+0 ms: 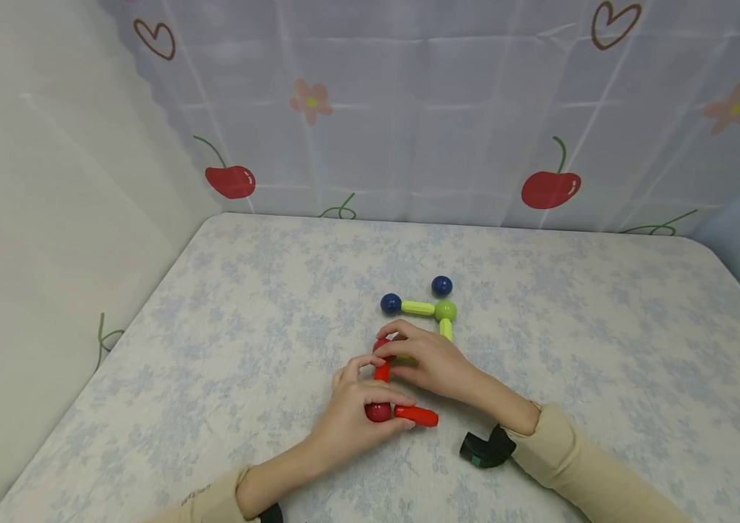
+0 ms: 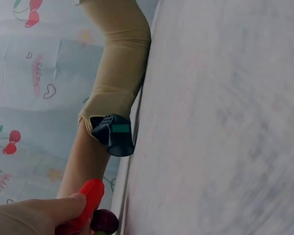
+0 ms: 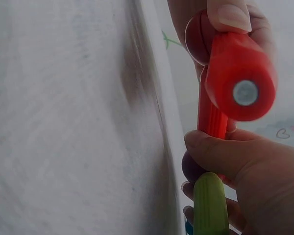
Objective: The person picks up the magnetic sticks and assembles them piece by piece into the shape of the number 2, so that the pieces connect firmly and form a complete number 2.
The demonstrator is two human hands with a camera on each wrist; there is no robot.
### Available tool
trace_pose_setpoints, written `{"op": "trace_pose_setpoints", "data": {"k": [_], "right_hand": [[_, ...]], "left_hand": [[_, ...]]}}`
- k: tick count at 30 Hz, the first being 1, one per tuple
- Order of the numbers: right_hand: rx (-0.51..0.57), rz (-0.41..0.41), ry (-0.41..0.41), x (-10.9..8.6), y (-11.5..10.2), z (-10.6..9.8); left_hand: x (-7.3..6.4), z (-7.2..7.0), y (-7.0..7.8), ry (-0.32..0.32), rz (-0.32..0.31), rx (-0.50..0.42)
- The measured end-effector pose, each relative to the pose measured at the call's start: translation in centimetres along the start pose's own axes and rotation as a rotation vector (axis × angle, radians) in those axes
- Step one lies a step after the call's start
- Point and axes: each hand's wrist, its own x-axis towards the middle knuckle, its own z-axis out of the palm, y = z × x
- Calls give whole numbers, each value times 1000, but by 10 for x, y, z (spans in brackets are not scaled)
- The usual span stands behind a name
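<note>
In the head view, my left hand (image 1: 350,410) holds a red ball (image 1: 378,413) and pinches a red magnetic rod (image 1: 417,416) beside it, pointing right. That rod's round metal tip (image 3: 245,92) faces the right wrist camera, with a thumb pressed on its side. A second red rod (image 3: 210,110) runs from the near ball to another red ball (image 1: 381,347). Around that far ball and the rod's upper end curl the fingers of my right hand (image 1: 431,361). A yellow-green rod (image 3: 210,203) meets the far ball and is partly hidden under the right hand.
Behind the hands, a blue ball (image 1: 391,303), a yellow-green rod (image 1: 418,308) and a green ball (image 1: 446,311) are joined, with another rod (image 1: 446,330) running toward the right hand. A loose blue ball (image 1: 441,286) lies farther back. A black wrist camera (image 1: 489,446) sits at the right cuff.
</note>
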Motion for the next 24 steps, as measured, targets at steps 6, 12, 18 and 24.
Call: {"op": "trace_pose_setpoints", "data": {"k": [6, 12, 18, 24], "right_hand": [[-21, -1, -9, 0, -2, -1], [-29, 2, -9, 0, -2, -1], [-28, 12, -14, 0, -2, -2], [-22, 5, -24, 0, -2, -1]], "left_hand": [[-6, 2, 1, 69, -29, -36], [-8, 3, 0, 73, -88, -50], [-7, 4, 0, 63, -90, -81], [-7, 4, -2, 54, -87, -107]]}}
